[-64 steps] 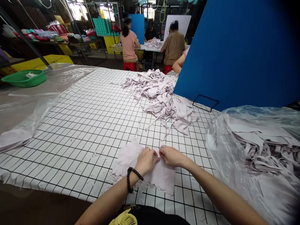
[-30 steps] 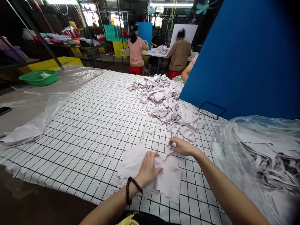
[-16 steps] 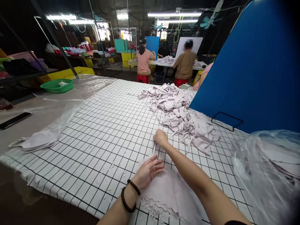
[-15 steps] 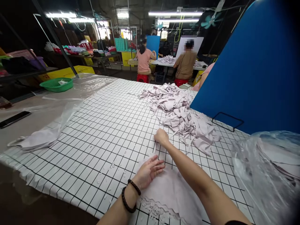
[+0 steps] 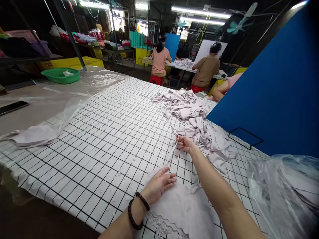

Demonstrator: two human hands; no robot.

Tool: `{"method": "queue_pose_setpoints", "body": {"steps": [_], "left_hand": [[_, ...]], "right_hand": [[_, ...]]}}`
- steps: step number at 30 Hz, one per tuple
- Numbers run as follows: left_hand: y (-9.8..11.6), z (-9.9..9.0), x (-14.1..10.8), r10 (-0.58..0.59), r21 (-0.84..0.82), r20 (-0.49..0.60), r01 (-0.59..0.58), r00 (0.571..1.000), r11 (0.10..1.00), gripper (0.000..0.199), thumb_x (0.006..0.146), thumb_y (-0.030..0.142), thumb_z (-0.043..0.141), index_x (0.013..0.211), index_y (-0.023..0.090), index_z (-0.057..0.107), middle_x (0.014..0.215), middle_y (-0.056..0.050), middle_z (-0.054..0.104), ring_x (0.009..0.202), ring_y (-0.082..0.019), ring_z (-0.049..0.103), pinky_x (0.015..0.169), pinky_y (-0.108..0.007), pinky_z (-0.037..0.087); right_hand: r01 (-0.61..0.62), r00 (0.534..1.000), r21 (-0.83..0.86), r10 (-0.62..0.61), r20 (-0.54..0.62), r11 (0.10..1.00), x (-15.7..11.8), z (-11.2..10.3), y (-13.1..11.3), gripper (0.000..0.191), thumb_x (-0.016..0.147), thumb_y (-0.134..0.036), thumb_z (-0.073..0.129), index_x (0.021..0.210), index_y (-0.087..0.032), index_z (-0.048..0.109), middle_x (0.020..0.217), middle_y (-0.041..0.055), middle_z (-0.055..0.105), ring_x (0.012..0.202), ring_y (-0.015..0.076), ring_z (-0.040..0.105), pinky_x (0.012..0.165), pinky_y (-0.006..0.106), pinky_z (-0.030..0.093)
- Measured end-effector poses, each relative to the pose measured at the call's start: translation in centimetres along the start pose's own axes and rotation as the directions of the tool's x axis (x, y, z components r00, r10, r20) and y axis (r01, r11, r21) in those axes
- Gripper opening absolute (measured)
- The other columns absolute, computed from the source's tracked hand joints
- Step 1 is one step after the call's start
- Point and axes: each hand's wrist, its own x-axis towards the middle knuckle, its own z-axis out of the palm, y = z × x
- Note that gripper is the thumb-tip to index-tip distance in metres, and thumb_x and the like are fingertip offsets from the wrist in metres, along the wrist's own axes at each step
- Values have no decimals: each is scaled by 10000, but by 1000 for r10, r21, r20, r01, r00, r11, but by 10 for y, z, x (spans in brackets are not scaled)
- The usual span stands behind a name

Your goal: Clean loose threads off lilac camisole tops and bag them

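A pale pinkish-grey cloth piece (image 5: 184, 205) with a wavy trimmed edge lies on the checked tablecloth (image 5: 119, 132). My left hand (image 5: 160, 184), with dark beads at the wrist, rests on the upper left of this cloth, fingers spread. Beyond it, my right hand (image 5: 185, 144) is closed on the far end of a thin pale strap (image 5: 171, 154), which runs taut back toward the cloth near my left fingers. A heap of matching crumpled cloth pieces (image 5: 186, 106) lies just past my right hand.
Blue board (image 5: 269, 96) with a black wire stand (image 5: 245, 136) at right. Clear plastic bag (image 5: 274, 192) near right. At left: another cloth piece (image 5: 37, 135), phone (image 5: 12, 108), green basket (image 5: 59, 75). Seated people (image 5: 159, 59) work behind; a forearm (image 5: 220, 91) shows beside the board.
My right hand has shifted slightly right, and the strap now shows stretched from its fingers. My left hand stays spread on the cloth. The view has turned a little.
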Motion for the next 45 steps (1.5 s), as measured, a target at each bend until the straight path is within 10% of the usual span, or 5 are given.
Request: {"method": "queue_pose_setpoints", "body": {"steps": [10,16,21,26,45], "left_hand": [[0,4,-1,22,3,-49,-21,999,1000,599,805,239,640,1318,122,353,1270,-192,536,1041,-217,610,988,-376,423],[5,9,-14,324,127,-8,-321,946,939,581,845,297,588,1358,238,320,1307,-137,488,1033,-194,589,933,-399,451],[16,-5,-35,503,847,-35,-242,863,473,368,821,321,578,1173,223,530,1152,-83,541,956,-196,547,893,-402,440],[14,-17,-39,529,998,68,-55,846,-41,278,794,370,609,1046,253,609,1022,-47,535,1048,-231,461,916,-380,388],[7,-4,-7,406,973,100,-4,908,-229,210,748,429,667,876,262,674,975,-40,503,985,-220,458,861,-345,382]], "right_hand": [[80,950,-103,-45,309,991,-49,29,-35,156,721,-276,641,685,-125,627,566,-3,524,479,79,405,468,219,389],[299,873,-488,-29,487,820,-86,55,-39,327,782,-426,618,894,-134,711,731,37,655,633,114,531,558,223,416],[321,880,-598,2,475,735,-97,63,-24,305,767,-422,625,880,-154,716,785,47,694,722,160,599,628,247,449],[451,862,-752,-15,507,482,-111,72,-2,163,762,-260,580,797,-175,714,783,34,704,685,147,605,612,227,421],[517,843,-844,88,531,141,-115,69,22,175,697,-254,555,771,-223,711,700,17,701,637,168,601,576,240,353]]}}
